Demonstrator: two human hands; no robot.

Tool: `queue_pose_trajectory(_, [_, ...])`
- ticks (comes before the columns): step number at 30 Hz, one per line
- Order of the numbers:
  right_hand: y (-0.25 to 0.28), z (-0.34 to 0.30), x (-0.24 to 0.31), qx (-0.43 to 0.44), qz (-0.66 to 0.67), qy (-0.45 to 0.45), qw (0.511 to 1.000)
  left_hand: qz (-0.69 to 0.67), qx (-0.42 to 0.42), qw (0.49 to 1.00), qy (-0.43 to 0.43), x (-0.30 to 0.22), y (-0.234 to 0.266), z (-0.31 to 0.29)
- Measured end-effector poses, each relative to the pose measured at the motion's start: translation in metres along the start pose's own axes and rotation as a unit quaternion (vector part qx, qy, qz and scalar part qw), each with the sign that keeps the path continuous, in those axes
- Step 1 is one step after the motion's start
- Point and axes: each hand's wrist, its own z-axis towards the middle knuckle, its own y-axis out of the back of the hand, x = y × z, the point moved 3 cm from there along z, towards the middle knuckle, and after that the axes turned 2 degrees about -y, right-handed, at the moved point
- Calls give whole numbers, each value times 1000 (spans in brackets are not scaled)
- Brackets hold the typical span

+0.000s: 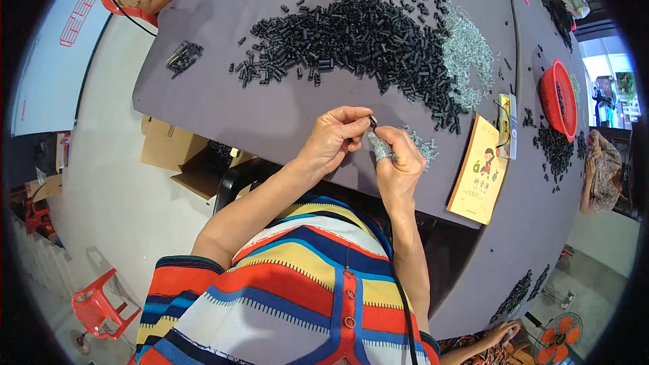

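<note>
My left hand pinches a small black cylindrical part between thumb and forefinger, above the table's near edge. Close against it, my right hand is closed, thumb and forefinger together at the part's lower end. Whatever sits between the right fingertips is too small to make out. Beneath and beside the right hand lies a small heap of silver metal pieces. Farther up the table spreads a large pile of black cylindrical parts, bordered on its right by a bigger heap of silver pieces.
A yellow booklet lies right of my hands, with glasses beyond it. A red basket stands farther right. A small black cluster sits at the left. Below the edge is a cardboard box. Other people sit around the table.
</note>
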Motion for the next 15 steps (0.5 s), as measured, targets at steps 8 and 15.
queue_pose_trajectory(8, [-1, 3, 0, 31, -68, 120, 990, 23, 9, 1000, -19, 0, -1, 0])
queue_pose_trajectory(15, [-2, 5, -1, 31, -91, 149, 984, 23, 15, 999, -20, 1, 0, 0])
